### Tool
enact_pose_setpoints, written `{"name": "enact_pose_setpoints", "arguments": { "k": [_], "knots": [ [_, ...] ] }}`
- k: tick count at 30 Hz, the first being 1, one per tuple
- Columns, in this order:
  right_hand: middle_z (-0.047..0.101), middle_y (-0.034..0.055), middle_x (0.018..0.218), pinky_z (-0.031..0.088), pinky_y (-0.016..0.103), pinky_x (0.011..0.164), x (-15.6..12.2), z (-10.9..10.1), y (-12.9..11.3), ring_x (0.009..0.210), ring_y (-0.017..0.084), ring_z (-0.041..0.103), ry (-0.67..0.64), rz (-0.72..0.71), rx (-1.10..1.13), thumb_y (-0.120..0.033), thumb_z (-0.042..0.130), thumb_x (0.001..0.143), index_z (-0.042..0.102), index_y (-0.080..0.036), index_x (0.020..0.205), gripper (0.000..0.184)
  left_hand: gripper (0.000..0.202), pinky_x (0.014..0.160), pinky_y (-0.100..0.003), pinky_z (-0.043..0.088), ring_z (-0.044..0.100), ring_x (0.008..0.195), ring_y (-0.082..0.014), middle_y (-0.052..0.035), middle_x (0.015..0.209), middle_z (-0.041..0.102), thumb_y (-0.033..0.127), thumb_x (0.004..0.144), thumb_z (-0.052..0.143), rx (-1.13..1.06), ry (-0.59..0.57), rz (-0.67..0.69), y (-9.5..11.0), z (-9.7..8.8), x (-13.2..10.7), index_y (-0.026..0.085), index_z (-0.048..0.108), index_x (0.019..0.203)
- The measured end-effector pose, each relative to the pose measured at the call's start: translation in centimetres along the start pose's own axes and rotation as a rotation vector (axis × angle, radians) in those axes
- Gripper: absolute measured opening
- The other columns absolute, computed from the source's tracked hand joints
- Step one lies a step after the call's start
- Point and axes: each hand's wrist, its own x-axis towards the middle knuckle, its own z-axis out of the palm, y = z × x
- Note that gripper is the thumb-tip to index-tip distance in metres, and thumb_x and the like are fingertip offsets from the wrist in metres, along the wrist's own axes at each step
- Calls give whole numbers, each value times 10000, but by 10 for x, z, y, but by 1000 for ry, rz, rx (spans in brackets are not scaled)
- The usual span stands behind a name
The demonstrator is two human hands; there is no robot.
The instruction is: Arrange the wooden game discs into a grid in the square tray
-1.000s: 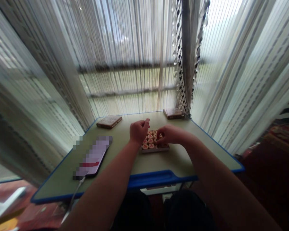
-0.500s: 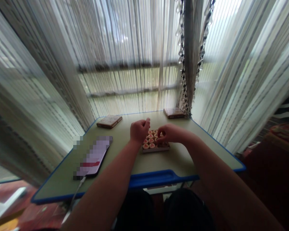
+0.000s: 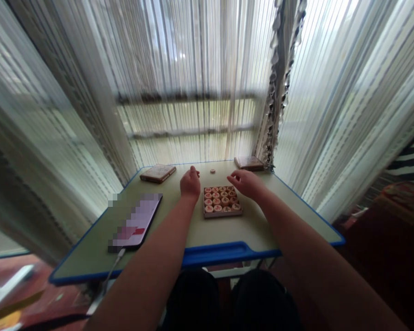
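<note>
A small square tray (image 3: 222, 213) filled with several round wooden pieces marked in red lies on the pale green table (image 3: 248, 227). One loose round piece (image 3: 212, 171) rests on the table beyond the tray. My left hand (image 3: 190, 183) hovers left of the tray, fingers curled loosely, nothing seen in it. My right hand (image 3: 245, 182) floats over the tray's far right corner with its fingers spread, holding nothing.
A phone (image 3: 136, 222) with a cable lies at the left of the table. Two flat wooden box halves sit at the back: one at the left (image 3: 158, 173), one at the right (image 3: 249, 162). Sheer curtains (image 3: 193, 82) surround the table. A blue rim (image 3: 224, 252) edges its front.
Both hands have lifted off the tray and moved apart toward the back. A single piece now lies on the table beyond the tray, and the tray's pieces are fully exposed.
</note>
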Motion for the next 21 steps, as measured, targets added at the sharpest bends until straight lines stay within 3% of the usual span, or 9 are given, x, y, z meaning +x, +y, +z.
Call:
{"name": "enact_pose_setpoints", "arguments": {
  "k": [11,16,21],
  "knots": [
    [581,63,817,375,243,718,5,17,10,751,136,515,83,-24,54,-358,412,839,633,-161,910,305,685,631,-290,411,568,682,-178,-67,722,635,638,784,95,-15,-250,-58,-17,14,0,167,589,731],
    [602,72,865,366,257,775,8,23,5,840,150,522,-33,-114,60,-368,328,880,646,-167,906,377,691,624,-297,416,569,658,-178,-58,704,630,654,774,99,16,-349,-64,-19,17,0,175,592,713],
    [617,86,887,383,257,783,11,30,12,854,159,545,-93,-78,94,-400,238,898,658,-163,880,483,691,620,-300,421,569,646,-176,-53,691,628,651,778,88,34,-354,-49,-18,16,-2,176,584,700]
  ]
}}
